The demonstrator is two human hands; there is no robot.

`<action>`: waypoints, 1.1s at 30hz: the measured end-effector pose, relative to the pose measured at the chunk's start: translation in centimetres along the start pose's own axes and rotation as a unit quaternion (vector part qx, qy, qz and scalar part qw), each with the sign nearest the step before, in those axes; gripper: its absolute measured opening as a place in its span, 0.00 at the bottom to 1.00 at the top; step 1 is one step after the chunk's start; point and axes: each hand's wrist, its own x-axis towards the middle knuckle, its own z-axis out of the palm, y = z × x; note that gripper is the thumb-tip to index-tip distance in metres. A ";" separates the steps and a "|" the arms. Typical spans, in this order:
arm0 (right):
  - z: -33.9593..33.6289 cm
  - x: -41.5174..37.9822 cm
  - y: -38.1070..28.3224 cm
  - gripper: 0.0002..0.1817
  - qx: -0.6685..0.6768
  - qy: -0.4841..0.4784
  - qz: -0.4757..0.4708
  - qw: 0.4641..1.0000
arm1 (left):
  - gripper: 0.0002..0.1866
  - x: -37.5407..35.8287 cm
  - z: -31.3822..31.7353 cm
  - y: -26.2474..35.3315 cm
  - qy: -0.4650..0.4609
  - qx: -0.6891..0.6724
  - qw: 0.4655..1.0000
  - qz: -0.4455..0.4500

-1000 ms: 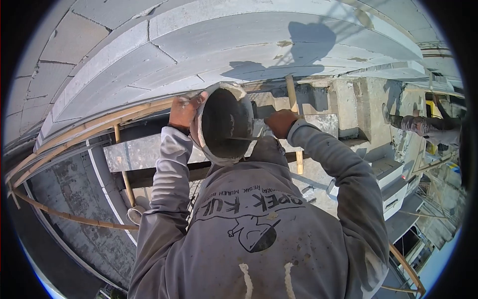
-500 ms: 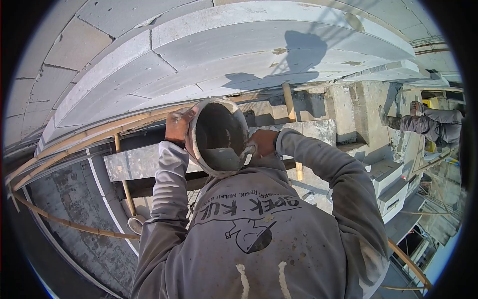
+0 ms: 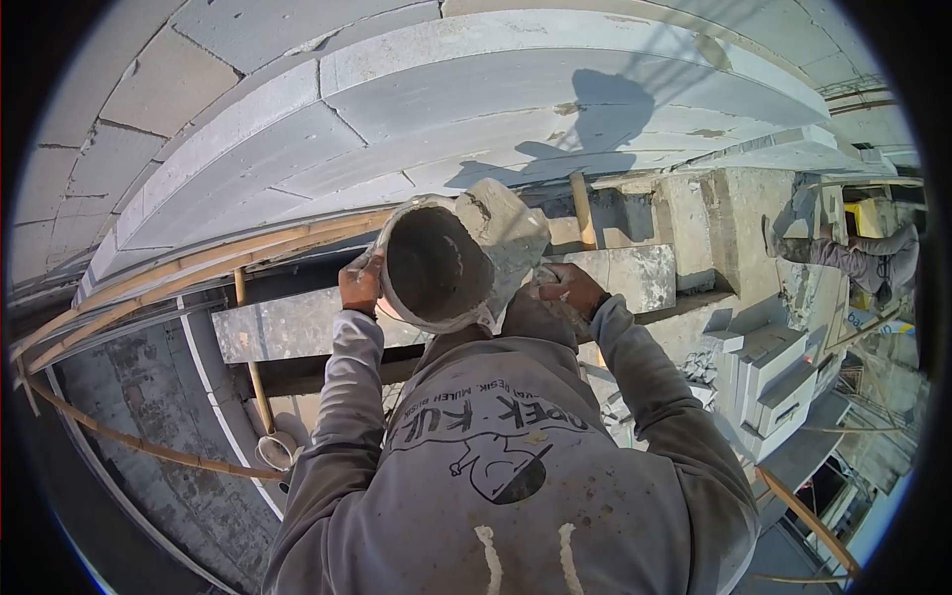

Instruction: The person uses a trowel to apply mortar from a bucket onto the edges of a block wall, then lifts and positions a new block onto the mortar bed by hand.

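From my feed off the head camera I look straight down the front of a grey sweatshirt (image 3: 506, 496) with black lettering, and both arms are raised ahead of the chest. The left hand (image 3: 360, 283) grips the near left rim of a mortar-crusted bucket (image 3: 441, 263), its fingers curled tight over the edge. The bucket is tipped so that its dark mouth faces me, and its smeared base points up and away toward the wall. The right hand (image 3: 570, 288) sits against the bucket's lower right side, fingers bent around something there; I cannot tell whether they clamp the rim, a handle or a tool, since the bucket and the sleeve hide the contact. The bucket hangs in the air between the two hands, just in front of the top edge of a grey block wall (image 3: 476, 109) whose joints curve across the upper view. My shadow falls on those blocks. Below the hands run bamboo scaffold poles (image 3: 198, 263), one long pole following the wall and shorter uprights crossing it. Under them lies a concrete ledge (image 3: 288, 322) and, farther down to the right, a stack of pale blocks (image 3: 773, 382). At the far right another person (image 3: 863, 263) in grey clothing is on the structure, well apart from my hands.
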 end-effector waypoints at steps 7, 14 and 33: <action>1.5 -1.1 1.8 0.16 0.210 0.191 -0.034 0.958 | 0.23 2.8 0.1 -4.0 -0.010 0.109 0.992 0.057; 0.6 7.7 4.6 0.12 0.468 0.269 -0.062 0.839 | 0.20 3.5 -0.7 -6.4 -0.048 0.155 0.987 -0.006; 2.0 24.5 -3.8 0.30 0.236 0.503 0.068 0.829 | 0.27 10.7 -4.7 -4.9 -0.214 0.291 0.932 -0.032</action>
